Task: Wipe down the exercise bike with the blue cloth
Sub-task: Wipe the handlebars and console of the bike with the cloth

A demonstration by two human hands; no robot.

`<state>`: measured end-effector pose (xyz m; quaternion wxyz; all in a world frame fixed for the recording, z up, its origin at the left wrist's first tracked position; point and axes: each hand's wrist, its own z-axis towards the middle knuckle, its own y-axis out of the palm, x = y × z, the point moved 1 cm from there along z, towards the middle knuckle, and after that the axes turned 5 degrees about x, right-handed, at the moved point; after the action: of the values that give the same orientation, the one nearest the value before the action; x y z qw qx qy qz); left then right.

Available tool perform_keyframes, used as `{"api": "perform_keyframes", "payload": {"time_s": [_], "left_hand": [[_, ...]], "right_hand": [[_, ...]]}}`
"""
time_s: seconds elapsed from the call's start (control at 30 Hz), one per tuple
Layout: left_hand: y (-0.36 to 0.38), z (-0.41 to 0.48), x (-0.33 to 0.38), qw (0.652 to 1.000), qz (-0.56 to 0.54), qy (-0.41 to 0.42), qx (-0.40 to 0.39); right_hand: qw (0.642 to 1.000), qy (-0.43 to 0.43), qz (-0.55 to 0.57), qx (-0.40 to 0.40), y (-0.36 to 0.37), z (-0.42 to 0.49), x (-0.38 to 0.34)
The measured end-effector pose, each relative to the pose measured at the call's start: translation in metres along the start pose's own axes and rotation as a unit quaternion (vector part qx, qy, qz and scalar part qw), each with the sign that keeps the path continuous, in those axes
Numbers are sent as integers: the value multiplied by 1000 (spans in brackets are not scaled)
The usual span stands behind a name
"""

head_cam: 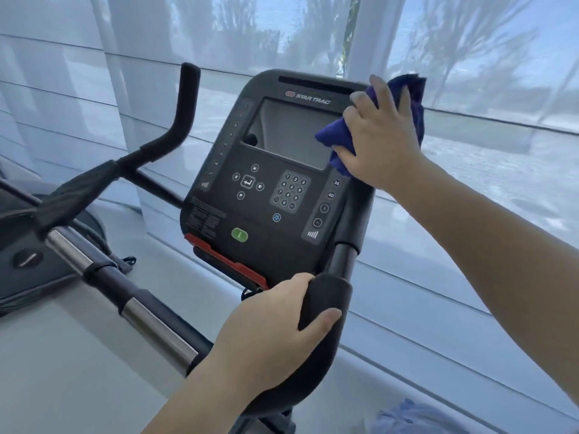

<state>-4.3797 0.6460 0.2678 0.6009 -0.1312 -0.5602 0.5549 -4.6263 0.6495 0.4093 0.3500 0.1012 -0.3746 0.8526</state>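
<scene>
Behind the exercise bike's matte black console (266, 195) hangs a sheer white curtain (470, 51), and a bent, foam-padded handlebar (185, 101) rises at its left. The right hand (383, 145), arm stretched forward, clutches the bunched, fuzzy blue cloth (415, 95) against the console's upper right edge beside the glossy screen (291, 133). The left hand (275, 327) wraps around the near padded grip (327, 292).
</scene>
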Motion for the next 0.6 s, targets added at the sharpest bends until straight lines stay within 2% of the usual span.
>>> {"api": "perform_keyframes", "payload": {"time_s": [0.37, 0.6], "left_hand": [[3, -2, -3, 1000, 2, 9, 10], [2, -2, -3, 1000, 5, 10, 7]], "right_hand": [[990, -116, -70, -48, -9, 1, 3], [986, -145, -72, -45, -9, 0, 5]]}}
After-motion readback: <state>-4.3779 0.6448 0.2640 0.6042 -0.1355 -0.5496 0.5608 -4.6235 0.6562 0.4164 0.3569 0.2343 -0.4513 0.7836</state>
